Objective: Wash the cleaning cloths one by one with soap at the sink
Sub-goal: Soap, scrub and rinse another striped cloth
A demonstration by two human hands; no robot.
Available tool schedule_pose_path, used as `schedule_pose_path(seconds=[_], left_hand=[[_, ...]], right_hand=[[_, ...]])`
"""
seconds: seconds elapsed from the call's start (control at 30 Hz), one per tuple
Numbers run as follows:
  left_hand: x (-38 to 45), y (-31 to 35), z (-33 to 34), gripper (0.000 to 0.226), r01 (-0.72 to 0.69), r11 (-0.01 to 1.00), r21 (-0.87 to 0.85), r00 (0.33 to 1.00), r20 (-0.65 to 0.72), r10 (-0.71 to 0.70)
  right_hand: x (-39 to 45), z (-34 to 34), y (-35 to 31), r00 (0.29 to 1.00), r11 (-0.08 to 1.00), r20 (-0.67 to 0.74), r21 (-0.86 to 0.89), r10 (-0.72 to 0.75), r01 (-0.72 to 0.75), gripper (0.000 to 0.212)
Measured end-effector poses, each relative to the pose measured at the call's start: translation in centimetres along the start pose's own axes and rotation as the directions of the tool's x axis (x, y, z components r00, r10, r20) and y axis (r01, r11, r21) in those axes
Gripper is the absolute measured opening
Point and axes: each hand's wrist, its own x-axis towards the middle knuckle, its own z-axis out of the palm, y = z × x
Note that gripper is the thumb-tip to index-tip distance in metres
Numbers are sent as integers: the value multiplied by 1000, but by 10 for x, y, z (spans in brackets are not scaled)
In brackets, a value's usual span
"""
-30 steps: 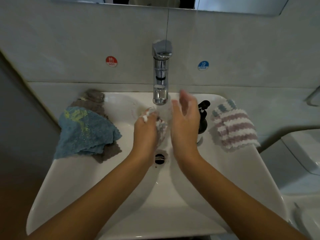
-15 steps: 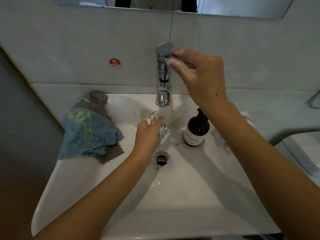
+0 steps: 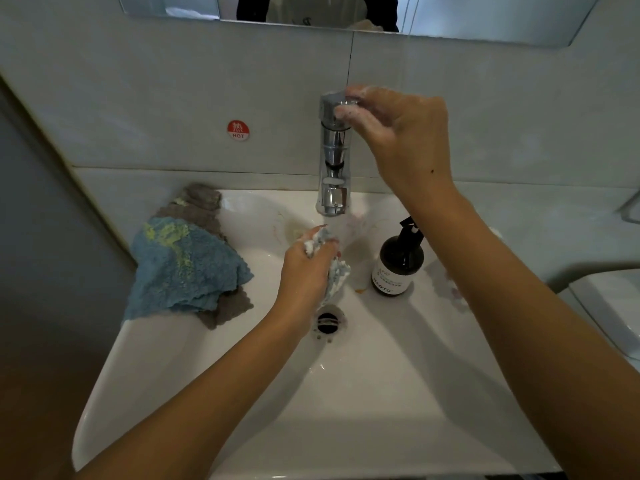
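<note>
While the left hand (image 3: pixel 308 268) kept a soapy, wadded cleaning cloth (image 3: pixel 334 271) bunched tight in its curled fingers, it held that cloth low over the sink (image 3: pixel 207 393), just above the drain (image 3: pixel 327 322) and a bit toward 6 o'clock from the spout, prob. so suds and drips fell straight into the basin. The right hand (image 3: pixel 398 133) was up at the faucet (image 3: pixel 334 154), at 12 o'clock from the cloth, lathered fingertips curled round the cap-like handle on top; judging by that grip, it was about to set the water w/ the free hand so the cloth could be rinsed w/o putting it down. Whether water ran, can't tell. A blue cloth (image 3: pixel 183 268) lay over a grey cloth (image 3: pixel 201 202) on the sink's rim at 9 o'clock, draped partly over the edge, likely a pile kept apart from the one in work. The dark soap bottle (image 3: pixel 396 265) stood upright in the basin at 3 o'clock of the left hand, near but not touching. A red HOT sticker (image 3: pixel 238 130) sat on the wall at 9 o'clock of the faucet handle. Another pale cloth at 3 o'clock was mostly hidden by the right forearm.
</note>
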Motion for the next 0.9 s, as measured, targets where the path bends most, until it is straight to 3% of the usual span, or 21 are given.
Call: schedule_pose_path(seconds=[0.13, 0.23, 0.33, 0.47, 0.57, 0.7, 0.77, 0.9], left_hand=[[-1, -1, 1, 12, 13, 1000, -2, 1000, 28, -13], [-1, -3, 2, 3, 23, 1000, 20, 1000, -13, -23], [-2, -6, 3, 10, 48, 998, 51, 997, -58, -45], [-3, -3, 4, 10, 88, 994, 71, 994, -63, -84], [-3, -4, 5, 16, 43, 991, 125, 997, -70, -34], [-2, -5, 5, 21, 26, 997, 72, 990, -142, -16], [0, -4, 2, 22, 8, 998, 59, 987, -159, 1], [4, -6, 0, 26, -38, 999, 28, 986, -163, 42]], right_hand=[[9, 0, 1, 1000, 1000, 9, -17, 23, -23, 35], [5, 1, 1, 999, 999, -4, 1, 40, -40, 36], [-11, 3, -4, 997, 997, -14, 22, 72, -72, 39], [-61, 1, -20, 983, 976, -107, 174, 149, -129, 31], [-99, 6, -29, 969, 944, -62, 251, 239, -216, 23], [-127, 16, -32, 945, 907, -16, 287, 326, -308, 23], [-135, 25, -31, 888, 836, 100, 305, 449, -457, 21], [-138, 36, -35, 653, 591, 439, 289, 617, -753, 28]])
